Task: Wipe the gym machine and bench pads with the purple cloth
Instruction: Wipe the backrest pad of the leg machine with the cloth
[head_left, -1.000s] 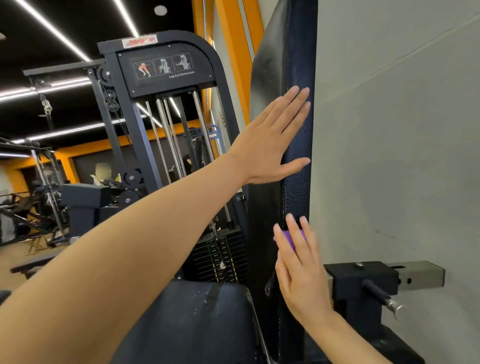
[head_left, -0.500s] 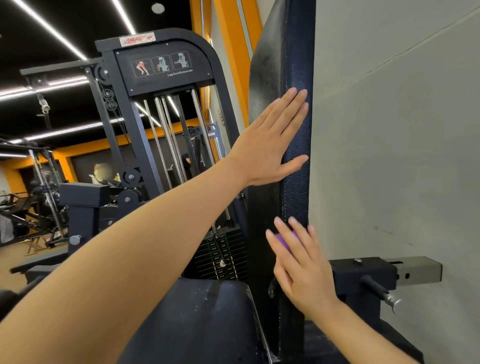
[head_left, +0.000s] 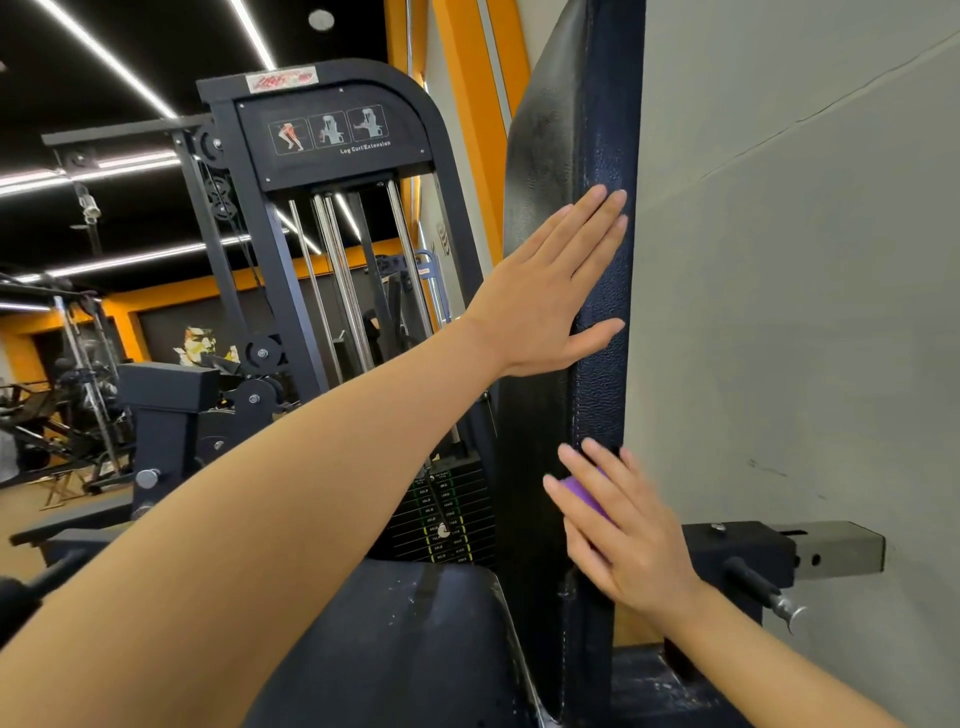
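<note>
Your flat left hand (head_left: 550, 291) braces the back pad (head_left: 602, 156) while your right hand (head_left: 623, 530), fingers straight, presses the cloth (head_left: 584, 491) on its edge, mid-wipe; next, sweep along it.

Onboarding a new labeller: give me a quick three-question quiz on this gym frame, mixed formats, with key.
1. True or false: the left hand lies flat with straight fingers on the upright back pad.
2. Multiple choice: the purple cloth is A) draped on the seat pad, B) under the right hand against the back pad's edge, C) hanging on the weight stack.
3. Fill in: the machine's placard reads "Leg Curl/____".

Key: 1 true; 2 B; 3 Extension.
</note>
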